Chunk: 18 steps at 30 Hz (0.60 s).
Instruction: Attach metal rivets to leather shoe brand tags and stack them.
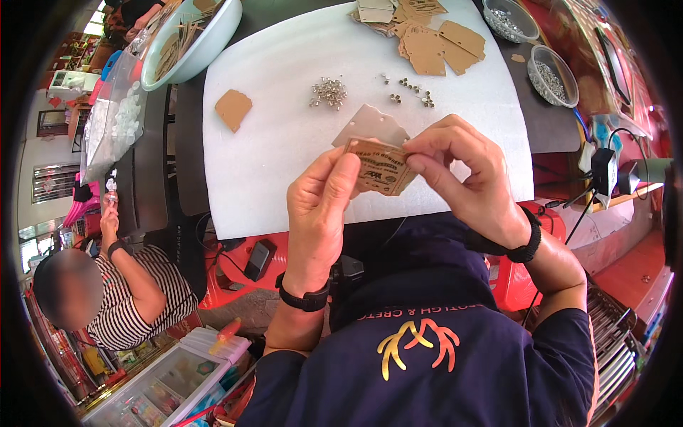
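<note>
Above the near part of a white foam sheet [277,178], my left hand [320,199] grips a brown printed leather patch [380,171], thumb on its front. Behind the patch sticks up a plain greyish-tan piece [371,124] with small holes. My right hand [466,167] pinches the patch's upper right corner between thumb and finger; whether a small rivet is in that pinch is hidden. Farther off on the sheet lie a heap of silver rivets [329,92] and several loose metal caps [413,87]. To the left rests a single tan leather piece [233,110].
Tan leather pieces [430,50] are piled at the far edge. Two clear bowls of metal parts [551,78] stand at the right. A pale basin [228,53] of leather pieces stands far left. Another person in a striped shirt [153,288] sits at the left, holding something small.
</note>
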### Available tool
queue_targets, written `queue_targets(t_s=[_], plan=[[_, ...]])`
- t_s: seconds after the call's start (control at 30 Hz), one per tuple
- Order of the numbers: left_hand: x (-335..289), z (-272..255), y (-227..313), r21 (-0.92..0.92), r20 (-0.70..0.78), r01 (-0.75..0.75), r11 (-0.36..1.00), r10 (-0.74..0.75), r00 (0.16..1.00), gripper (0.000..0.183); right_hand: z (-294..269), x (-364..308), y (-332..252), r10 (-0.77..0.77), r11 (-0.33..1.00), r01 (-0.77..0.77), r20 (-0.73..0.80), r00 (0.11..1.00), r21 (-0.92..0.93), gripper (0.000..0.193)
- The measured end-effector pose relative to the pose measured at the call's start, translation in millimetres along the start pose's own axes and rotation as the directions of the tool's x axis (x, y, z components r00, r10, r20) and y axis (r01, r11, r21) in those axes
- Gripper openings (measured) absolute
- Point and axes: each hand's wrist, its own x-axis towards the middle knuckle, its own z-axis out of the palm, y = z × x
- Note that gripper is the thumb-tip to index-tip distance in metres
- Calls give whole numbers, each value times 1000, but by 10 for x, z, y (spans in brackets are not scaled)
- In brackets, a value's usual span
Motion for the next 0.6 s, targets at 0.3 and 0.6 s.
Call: queue_targets(t_s=[0.3,0.6], plan=[[85,21,33,274,-78,-135,952,162,984,33,-298,-33,106,357,863,-330,2,934,383,15],[144,-55,-11,354,-1,-90,931,96,995,32,-279,170,-40,51,999,-51,179,982,-4,11]])
